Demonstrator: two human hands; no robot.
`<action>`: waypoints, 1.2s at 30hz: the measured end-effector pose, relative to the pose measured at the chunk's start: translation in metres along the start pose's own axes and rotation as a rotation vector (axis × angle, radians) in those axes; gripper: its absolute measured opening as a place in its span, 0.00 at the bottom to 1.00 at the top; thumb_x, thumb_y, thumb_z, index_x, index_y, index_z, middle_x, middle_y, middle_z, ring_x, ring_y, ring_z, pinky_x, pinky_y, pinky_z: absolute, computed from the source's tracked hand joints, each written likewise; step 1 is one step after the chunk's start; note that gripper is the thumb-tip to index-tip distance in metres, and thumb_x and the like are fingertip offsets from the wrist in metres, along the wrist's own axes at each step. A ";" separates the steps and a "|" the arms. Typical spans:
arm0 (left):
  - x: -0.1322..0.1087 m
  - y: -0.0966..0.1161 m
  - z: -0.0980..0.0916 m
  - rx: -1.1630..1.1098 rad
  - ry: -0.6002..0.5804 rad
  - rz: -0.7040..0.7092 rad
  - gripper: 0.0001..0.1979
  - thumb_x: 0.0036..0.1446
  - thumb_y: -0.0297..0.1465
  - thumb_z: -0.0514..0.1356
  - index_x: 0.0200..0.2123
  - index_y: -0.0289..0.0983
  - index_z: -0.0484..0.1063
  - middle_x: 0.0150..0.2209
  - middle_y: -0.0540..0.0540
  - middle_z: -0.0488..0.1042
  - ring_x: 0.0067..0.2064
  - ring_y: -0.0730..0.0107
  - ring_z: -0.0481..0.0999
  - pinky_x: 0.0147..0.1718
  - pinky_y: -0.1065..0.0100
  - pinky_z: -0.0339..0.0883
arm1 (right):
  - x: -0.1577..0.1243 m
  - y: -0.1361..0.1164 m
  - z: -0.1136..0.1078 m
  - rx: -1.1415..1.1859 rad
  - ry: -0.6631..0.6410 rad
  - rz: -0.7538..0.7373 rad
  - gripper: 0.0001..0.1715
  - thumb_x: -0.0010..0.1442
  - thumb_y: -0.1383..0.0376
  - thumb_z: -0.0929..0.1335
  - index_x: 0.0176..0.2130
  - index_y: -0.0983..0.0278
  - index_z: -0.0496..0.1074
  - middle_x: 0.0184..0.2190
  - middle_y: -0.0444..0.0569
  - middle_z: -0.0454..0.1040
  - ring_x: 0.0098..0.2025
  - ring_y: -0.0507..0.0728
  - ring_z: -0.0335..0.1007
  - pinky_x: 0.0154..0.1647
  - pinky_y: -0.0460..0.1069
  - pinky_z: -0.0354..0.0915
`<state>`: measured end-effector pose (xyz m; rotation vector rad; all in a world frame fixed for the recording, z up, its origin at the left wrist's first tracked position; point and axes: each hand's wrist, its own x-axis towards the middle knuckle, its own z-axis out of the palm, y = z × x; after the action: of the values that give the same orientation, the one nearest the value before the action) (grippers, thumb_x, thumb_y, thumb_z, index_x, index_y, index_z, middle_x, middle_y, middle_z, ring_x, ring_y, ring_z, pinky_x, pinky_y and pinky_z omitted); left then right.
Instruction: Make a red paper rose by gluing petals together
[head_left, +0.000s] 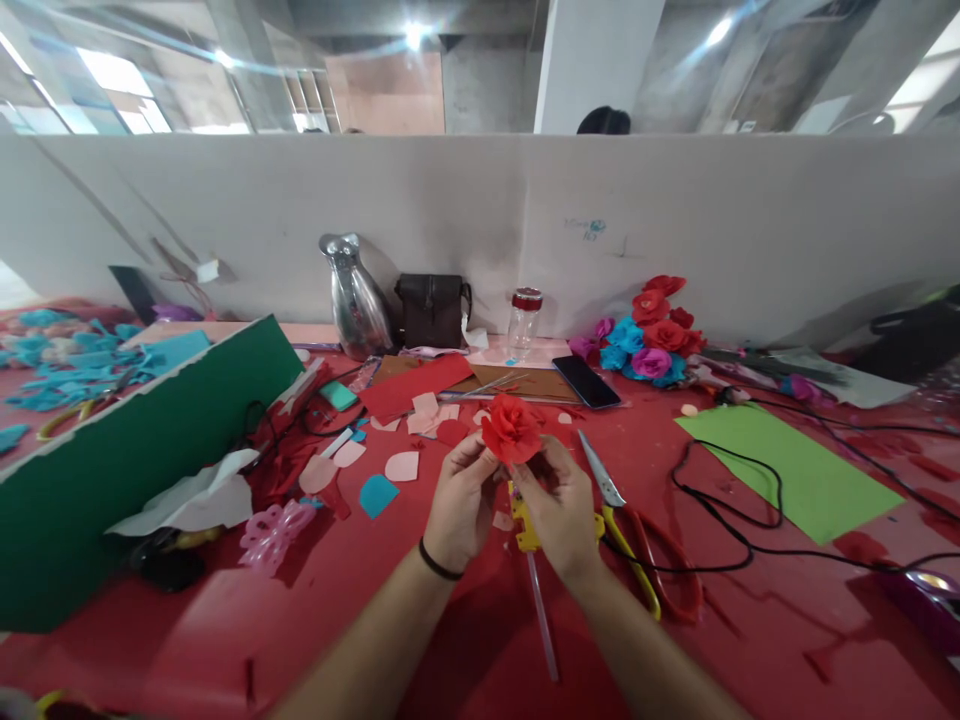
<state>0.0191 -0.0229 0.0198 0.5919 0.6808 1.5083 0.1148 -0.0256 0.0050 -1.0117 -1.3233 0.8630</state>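
Note:
A red paper flower (511, 430) is held up between my two hands over the table. My left hand (463, 500) pinches it from the left side, fingers curled at its base. From the right, my right hand (559, 500) also closes on it, thumb near the underside of the petals. Beneath the hands lies a yellow glue gun (525, 528), partly hidden, with a clear glue stick (543, 620) sticking out toward me. Large scissors (634, 540) with red and yellow handles rest just right of my right hand.
Cut paper petals (379, 494) lie to the left, near a green board (150, 450). A black cable (720, 510) crosses a green sheet (795, 475) on the right. Behind stand a metal jug (358, 305), a glass jar (525, 325), a phone (586, 382) and a paper flower bunch (652, 340).

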 end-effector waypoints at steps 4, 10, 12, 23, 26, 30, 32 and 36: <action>-0.001 0.000 0.000 -0.041 0.013 -0.016 0.08 0.37 0.26 0.69 0.24 0.36 0.72 0.20 0.56 0.68 0.21 0.83 0.62 0.22 0.78 0.57 | 0.000 0.000 0.000 0.011 -0.009 0.025 0.06 0.55 0.62 0.68 0.33 0.62 0.73 0.32 0.46 0.73 0.32 0.54 0.68 0.34 0.48 0.65; 0.000 0.001 0.002 -0.068 -0.036 -0.038 0.11 0.38 0.25 0.67 0.30 0.37 0.74 0.26 0.54 0.74 0.25 0.78 0.70 0.27 0.74 0.63 | 0.000 -0.001 0.001 0.003 -0.054 -0.066 0.05 0.57 0.63 0.67 0.33 0.61 0.72 0.33 0.47 0.72 0.37 0.55 0.69 0.39 0.50 0.66; 0.001 0.002 0.001 -0.070 -0.057 -0.038 0.11 0.39 0.24 0.66 0.30 0.37 0.74 0.26 0.53 0.75 0.27 0.75 0.72 0.30 0.72 0.66 | 0.000 -0.001 0.002 -0.001 -0.074 -0.087 0.06 0.57 0.63 0.66 0.35 0.60 0.72 0.33 0.48 0.73 0.38 0.56 0.69 0.41 0.50 0.66; 0.003 0.001 -0.003 -0.083 -0.077 -0.035 0.14 0.41 0.23 0.66 0.34 0.39 0.71 0.31 0.52 0.76 0.34 0.72 0.75 0.38 0.70 0.67 | 0.002 0.004 0.004 0.161 -0.115 0.020 0.07 0.55 0.62 0.68 0.36 0.59 0.75 0.29 0.45 0.77 0.36 0.56 0.72 0.40 0.50 0.69; 0.002 0.001 -0.002 -0.102 -0.040 -0.007 0.17 0.39 0.21 0.66 0.35 0.41 0.70 0.33 0.54 0.75 0.33 0.75 0.73 0.36 0.73 0.65 | 0.006 0.004 0.004 0.241 -0.153 0.011 0.08 0.53 0.63 0.69 0.36 0.58 0.76 0.33 0.45 0.78 0.38 0.56 0.73 0.46 0.52 0.68; 0.001 0.000 -0.002 -0.017 -0.024 0.001 0.08 0.40 0.25 0.67 0.27 0.37 0.72 0.27 0.53 0.73 0.29 0.76 0.71 0.33 0.73 0.64 | 0.010 0.003 0.002 0.266 -0.184 0.040 0.07 0.52 0.62 0.70 0.34 0.58 0.77 0.34 0.45 0.79 0.40 0.57 0.74 0.47 0.53 0.67; 0.001 0.001 -0.002 0.049 -0.019 0.033 0.05 0.41 0.27 0.68 0.25 0.36 0.75 0.27 0.51 0.73 0.32 0.74 0.71 0.36 0.72 0.64 | 0.011 0.003 0.001 0.273 -0.195 0.047 0.08 0.53 0.61 0.70 0.35 0.59 0.77 0.34 0.46 0.79 0.39 0.57 0.74 0.46 0.53 0.68; 0.002 0.001 -0.004 0.138 -0.030 0.107 0.04 0.40 0.29 0.69 0.23 0.36 0.78 0.33 0.47 0.76 0.40 0.67 0.72 0.43 0.68 0.65 | 0.014 0.000 -0.003 0.258 -0.226 0.070 0.10 0.53 0.59 0.70 0.36 0.58 0.77 0.35 0.45 0.79 0.39 0.57 0.73 0.46 0.54 0.67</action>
<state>0.0155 -0.0214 0.0183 0.7648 0.7436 1.5571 0.1190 -0.0132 0.0098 -0.7783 -1.3284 1.1963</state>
